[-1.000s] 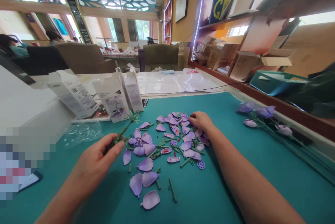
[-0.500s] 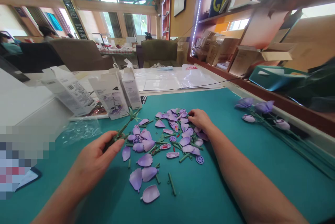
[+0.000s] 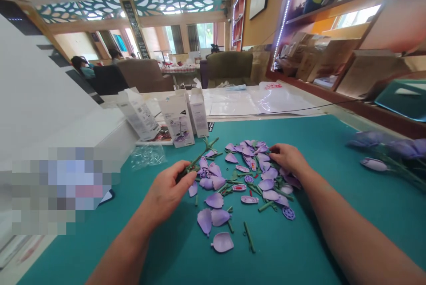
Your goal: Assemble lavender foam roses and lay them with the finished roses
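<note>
On the green mat (image 3: 282,249) lies a loose pile of purple petal pieces (image 3: 248,149) mixed with short green stem pieces (image 3: 249,237). At the pile's left side, my left hand (image 3: 171,189) is closed around a green stem (image 3: 199,155), whose leafy top points up and to the right. My right hand (image 3: 286,156) is at the pile's upper right edge, with its fingertips pressed together among the petals; what they pinch, if anything, is hidden. Two round purple lattice pieces lie in the pile, one of them (image 3: 288,213) at its lower right.
White boxes (image 3: 178,118) and crumpled clear plastic (image 3: 148,156) stand and lie at the back left. Assembled purple flowers (image 3: 374,164) lie at the right. A teal bin (image 3: 402,98) sits beyond them. People are seated far behind at the left.
The camera view has turned left, so the scene sits farther right. My left hand still holds the stem, which leans slightly more to the right. My right hand remains at the pile's edge.
</note>
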`<state>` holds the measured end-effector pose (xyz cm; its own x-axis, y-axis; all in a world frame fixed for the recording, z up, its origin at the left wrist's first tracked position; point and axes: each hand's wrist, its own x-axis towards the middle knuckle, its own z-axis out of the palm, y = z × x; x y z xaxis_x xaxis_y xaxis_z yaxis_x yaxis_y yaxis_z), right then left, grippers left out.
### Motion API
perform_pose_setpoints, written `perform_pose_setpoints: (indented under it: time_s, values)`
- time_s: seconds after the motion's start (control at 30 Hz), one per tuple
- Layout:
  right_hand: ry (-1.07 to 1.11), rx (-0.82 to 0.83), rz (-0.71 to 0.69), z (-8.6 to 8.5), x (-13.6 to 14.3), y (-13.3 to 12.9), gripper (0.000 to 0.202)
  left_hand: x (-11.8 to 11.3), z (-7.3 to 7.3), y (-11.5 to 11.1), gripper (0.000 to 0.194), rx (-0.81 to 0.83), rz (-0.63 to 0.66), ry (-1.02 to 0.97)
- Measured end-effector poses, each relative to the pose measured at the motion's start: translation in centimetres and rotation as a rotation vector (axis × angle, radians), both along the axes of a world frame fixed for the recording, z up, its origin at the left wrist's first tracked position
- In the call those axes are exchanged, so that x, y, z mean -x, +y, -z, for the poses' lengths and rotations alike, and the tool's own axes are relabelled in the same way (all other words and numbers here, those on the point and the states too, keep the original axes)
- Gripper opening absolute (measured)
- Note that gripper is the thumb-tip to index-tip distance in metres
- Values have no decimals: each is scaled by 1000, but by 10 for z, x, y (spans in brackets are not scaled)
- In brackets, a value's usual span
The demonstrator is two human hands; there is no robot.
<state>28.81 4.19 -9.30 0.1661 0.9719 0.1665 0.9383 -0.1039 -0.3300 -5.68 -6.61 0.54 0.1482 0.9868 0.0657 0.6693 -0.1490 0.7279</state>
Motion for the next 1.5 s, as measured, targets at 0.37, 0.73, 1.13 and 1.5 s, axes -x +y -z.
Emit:
perform_pose_setpoints:
  time_s: [0.37,0.73,1.13,1.5]
  values:
    - [398,-154,-60,-51,32,-35,29,2,-3,-5,29,-16,88,11]
    - [1348,62,-529,-85,138,-115,24,-5,-10,-20,28,-36,249,-137]
    - [1535,50,-568,-71,148,-123,25,-11,-11,-24,26,-77,281,-109]
    - [1484,-33,-549,-69,146,-126,23,-11,-5,-24,27,-77,281,-36]
